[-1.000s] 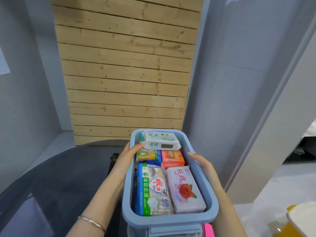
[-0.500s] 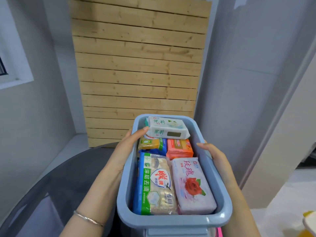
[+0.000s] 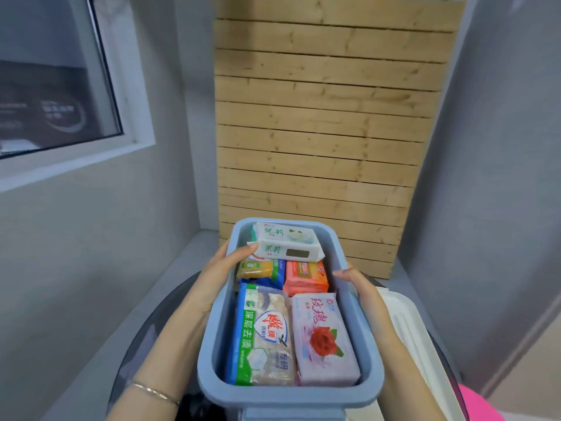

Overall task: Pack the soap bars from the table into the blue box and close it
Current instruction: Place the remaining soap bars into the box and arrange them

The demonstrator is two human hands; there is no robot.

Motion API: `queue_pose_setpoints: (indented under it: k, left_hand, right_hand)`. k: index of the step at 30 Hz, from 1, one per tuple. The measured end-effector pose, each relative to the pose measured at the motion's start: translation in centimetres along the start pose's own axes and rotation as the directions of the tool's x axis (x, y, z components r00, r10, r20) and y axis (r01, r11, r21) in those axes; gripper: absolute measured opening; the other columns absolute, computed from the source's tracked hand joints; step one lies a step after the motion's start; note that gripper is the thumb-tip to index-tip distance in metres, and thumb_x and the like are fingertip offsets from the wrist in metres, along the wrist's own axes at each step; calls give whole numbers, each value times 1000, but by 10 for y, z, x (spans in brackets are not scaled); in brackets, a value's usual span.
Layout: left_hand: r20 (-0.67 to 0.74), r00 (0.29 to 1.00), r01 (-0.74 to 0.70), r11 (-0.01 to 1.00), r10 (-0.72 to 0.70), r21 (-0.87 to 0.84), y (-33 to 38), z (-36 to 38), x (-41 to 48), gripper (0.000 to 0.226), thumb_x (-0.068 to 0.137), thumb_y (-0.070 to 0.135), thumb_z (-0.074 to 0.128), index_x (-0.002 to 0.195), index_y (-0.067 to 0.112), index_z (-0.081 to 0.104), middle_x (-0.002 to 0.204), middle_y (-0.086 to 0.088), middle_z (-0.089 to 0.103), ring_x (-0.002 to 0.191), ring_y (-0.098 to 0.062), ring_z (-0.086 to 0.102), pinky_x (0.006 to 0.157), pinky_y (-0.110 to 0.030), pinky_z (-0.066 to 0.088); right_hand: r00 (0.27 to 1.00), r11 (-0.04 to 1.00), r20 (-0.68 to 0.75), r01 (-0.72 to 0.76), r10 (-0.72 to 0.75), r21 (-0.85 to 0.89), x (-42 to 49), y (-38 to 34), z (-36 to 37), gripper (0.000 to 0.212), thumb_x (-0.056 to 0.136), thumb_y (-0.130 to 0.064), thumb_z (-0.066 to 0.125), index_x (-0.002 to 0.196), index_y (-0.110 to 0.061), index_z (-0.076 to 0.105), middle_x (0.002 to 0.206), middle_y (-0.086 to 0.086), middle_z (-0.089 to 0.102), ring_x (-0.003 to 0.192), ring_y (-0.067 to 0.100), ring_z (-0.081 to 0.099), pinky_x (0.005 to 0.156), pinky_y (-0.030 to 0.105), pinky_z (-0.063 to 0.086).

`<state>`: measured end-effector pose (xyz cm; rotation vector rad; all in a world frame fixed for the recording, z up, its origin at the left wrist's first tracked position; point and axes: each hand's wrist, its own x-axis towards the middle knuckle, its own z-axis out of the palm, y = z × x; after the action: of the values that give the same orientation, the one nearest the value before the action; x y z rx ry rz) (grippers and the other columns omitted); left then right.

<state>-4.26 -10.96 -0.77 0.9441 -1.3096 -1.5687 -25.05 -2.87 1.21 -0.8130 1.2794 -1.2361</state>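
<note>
The box [image 3: 212,344] is held up between both hands above a dark table [image 3: 158,329], lid off, full of wrapped soap bars [image 3: 324,338]. The left hand [image 3: 212,278] grips its left wall, thumb on the white bar [image 3: 285,244]. The right hand [image 3: 361,290] clasps the right rim.

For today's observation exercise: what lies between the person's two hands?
In the head view, the blue box lies between the left hand and right hand, with soap bars packed inside.
</note>
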Motion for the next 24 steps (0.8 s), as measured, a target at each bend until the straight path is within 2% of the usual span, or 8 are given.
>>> queue_pose_setpoints:
  k: [3,6,9,12,14,17,21,24]
  left_hand:
    - [-24,1000,5,1000,-6,-15,-8,-16,0,67,60,46,77,123,28,59,112,-9,72,102,-30,69,91,-46,51]
    - [-51,998,25,1000,-26,-18,-19,-29,1,73,55,49,78,122,29,58,109,-9,73,99,-30,70,92,-47,51]
    - [-42,998,40,999,-40,6,-29,-36,3,64,60,47,76,119,31,59,106,-7,74,96,-27,71,84,-43,55]
    - [-58,997,52,999,-51,12,-36,-38,5,53,65,43,70,115,28,60,96,-1,77,84,-17,74,60,-23,57]
    - [-57,996,70,997,-69,16,-37,-37,5,54,65,41,73,116,26,60,95,-2,77,82,-17,74,58,-22,56]
    - [-44,995,88,995,-86,45,-35,-37,4,59,60,45,76,114,28,61,93,-1,78,80,-17,75,56,-23,56]
    - [-96,986,155,971,-139,183,-27,-34,-7,74,52,51,79,118,30,55,98,-1,77,85,-19,74,76,-38,58]
    - [-208,977,122,941,-56,316,-13,-23,-20,102,58,49,79,144,30,27,141,1,51,109,-7,54,92,-29,43]
  right_hand:
    - [997,972,68,27,-44,235,2,23,10,27,89,-7,46,110,-10,62,63,6,71,56,13,68,48,19,53]
    - [994,967,106,-1,-27,256,5,39,14,28,84,-12,53,109,-16,63,74,9,71,61,18,69,52,26,55]
    - [993,961,113,-72,43,269,7,48,20,54,67,-21,60,120,-9,58,85,14,66,72,24,63,64,34,51]
    - [994,967,99,-71,48,245,11,54,19,49,76,-20,58,123,-7,56,84,13,65,71,23,64,63,33,52]
    - [994,967,95,-75,53,243,13,55,18,41,81,-18,54,121,-9,56,78,10,68,64,19,67,55,29,55]
    - [992,974,110,-84,62,209,14,52,17,47,70,-21,63,116,-13,59,79,9,70,64,18,68,56,29,55]
    - [996,987,78,19,-31,159,12,51,16,20,86,-15,57,104,-19,64,85,10,72,69,18,70,57,29,56]
    - [996,992,70,54,-62,111,5,52,11,27,85,-28,63,111,-20,63,102,7,73,89,21,72,71,32,57]
